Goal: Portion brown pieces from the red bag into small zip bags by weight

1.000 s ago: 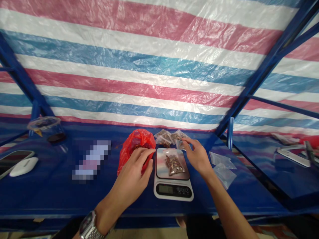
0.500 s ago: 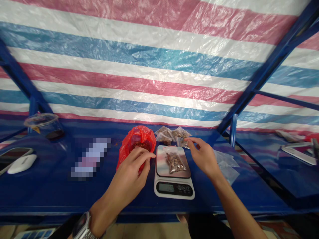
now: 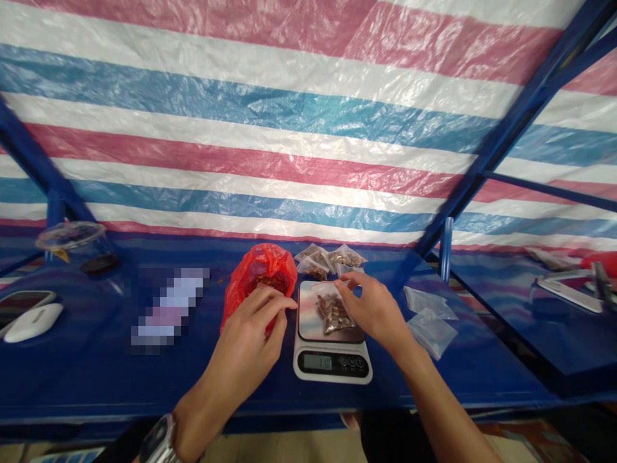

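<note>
A white kitchen scale (image 3: 332, 368) with a lit display stands in front of me. On its plate lies a small clear zip bag (image 3: 333, 314) filled with brown, dried-looking bits. My right hand (image 3: 373, 308) reaches over the plate from the right, thumb and forefinger closed at the bag's upper right corner. Just left of the scale, my left hand (image 3: 250, 331) hovers at the front of an open red plastic bag (image 3: 270, 254), which holds reddish-brown bits. Its forefinger points toward the scale and the thumb is apart; the other fingers are partly hidden.
Several filled zip bags (image 3: 347, 255) lie behind the scale. Flat unfilled zip bags (image 3: 431, 331) are to the right. On the left are a clear plastic tub (image 3: 77, 241), a white case (image 3: 35, 323) and a phone (image 3: 24, 301). Blue posts (image 3: 446, 247) flank the blue table (image 3: 193, 379).
My right hand has moved left, from the filled bags behind the scale to the bag on the plate. My left hand has stayed beside the red bag.
</note>
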Tool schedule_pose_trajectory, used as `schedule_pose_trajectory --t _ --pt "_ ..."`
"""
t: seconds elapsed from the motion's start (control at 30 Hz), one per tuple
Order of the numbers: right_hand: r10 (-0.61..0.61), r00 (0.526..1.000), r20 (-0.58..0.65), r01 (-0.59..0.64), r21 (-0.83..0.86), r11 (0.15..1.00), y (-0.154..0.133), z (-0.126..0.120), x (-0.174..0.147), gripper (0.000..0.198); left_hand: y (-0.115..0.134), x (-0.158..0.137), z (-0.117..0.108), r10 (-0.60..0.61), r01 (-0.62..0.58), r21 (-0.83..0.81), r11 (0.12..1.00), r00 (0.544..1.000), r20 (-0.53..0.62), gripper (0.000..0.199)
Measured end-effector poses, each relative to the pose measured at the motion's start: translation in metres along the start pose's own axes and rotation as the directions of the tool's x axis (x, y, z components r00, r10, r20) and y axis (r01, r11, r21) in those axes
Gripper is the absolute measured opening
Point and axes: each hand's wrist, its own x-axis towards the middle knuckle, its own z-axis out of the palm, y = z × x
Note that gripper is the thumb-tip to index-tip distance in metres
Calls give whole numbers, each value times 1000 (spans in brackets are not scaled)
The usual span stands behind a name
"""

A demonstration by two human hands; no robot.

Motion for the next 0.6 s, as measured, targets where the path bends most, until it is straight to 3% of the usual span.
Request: schedule_pose_trajectory --t 0.23,0.43,0.6 --pt "43 999 -18 -46 -183 982 -33 -2 -13 54 33 -14 13 81 -81 -12 997 997 -11 25" --pt "102 993 56 -84 -262 961 -56 1 -22 59 43 -20 18 119 -119 -82 989 993 -9 26" --pt "76 996 46 -60 -272 960 -55 9 -24 51 44 -26 18 130 -129 -89 988 991 7 25"
